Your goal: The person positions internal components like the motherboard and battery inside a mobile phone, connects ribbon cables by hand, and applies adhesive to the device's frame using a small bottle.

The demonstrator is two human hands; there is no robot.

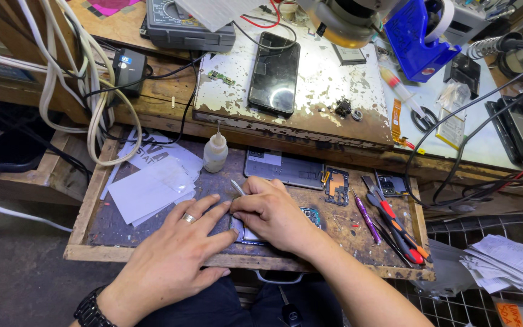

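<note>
My left hand [180,242], with a ring on one finger, lies flat in the open wooden drawer [86,212], its fingertips pressing the edge of an opened phone [313,217]. That phone is mostly hidden under my right hand [270,212]. This hand is closed around a thin metal tool [238,187] whose tip sticks out above the knuckles. A grey phone back cover [286,169] and a small inner frame part [336,185] lie just behind my hands.
A small white dropper bottle [215,152] stands at the drawer's back. White papers [152,181] lie at left, screwdrivers and tweezers [394,227] at right. On the chipped bench above rest a black phone [275,72], a multimeter [183,27], cables [74,79] and a blue tape dispenser [416,39].
</note>
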